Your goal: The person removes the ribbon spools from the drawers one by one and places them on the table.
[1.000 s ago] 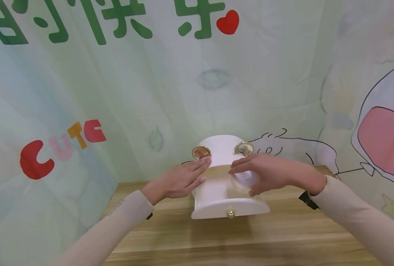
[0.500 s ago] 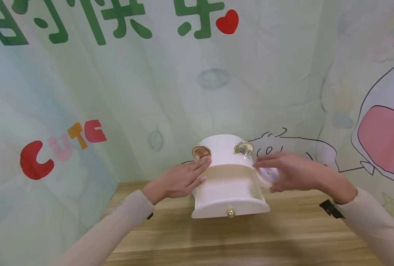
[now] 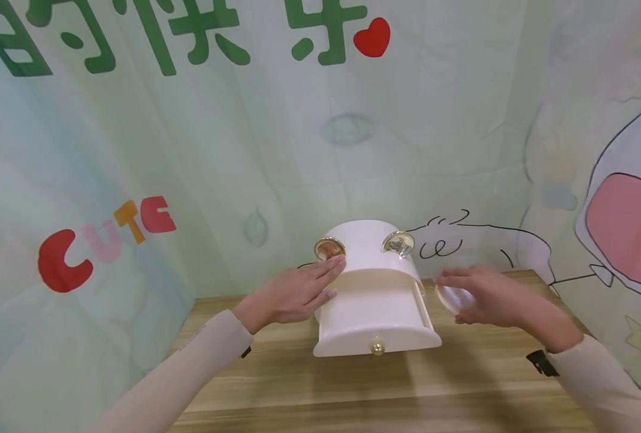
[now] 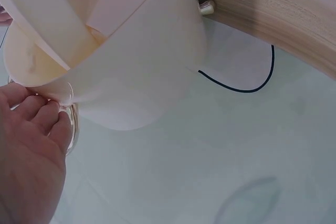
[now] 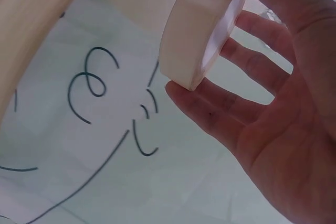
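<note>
A white rounded box [image 3: 366,237] with two gold rings stands on the wooden table in the head view. Its drawer [image 3: 347,344], fronted by a gold knob [image 3: 377,348], is pulled out towards me. My left hand [image 3: 294,292] rests on the box's left side with fairly straight fingers, just below the left gold ring [image 3: 328,248]. Right of the box, my right hand [image 3: 498,298] holds a flat, round, cream-coloured disc-like thing [image 5: 191,30] by its edge, between thumb and fingers. Its whitish face [image 3: 454,299] is turned towards the palm. The exact kind is unclear.
Wooden table [image 3: 277,385] lies under and in front of the box. A pale green printed cloth [image 3: 299,150] hangs close behind it and continues along both sides. Beige sleeves [image 3: 212,343] cover both forearms.
My right hand has carried the round thing from above the drawer out to the right of the box, then slightly lower. The left hand stays on the box, and the drawer remains out.
</note>
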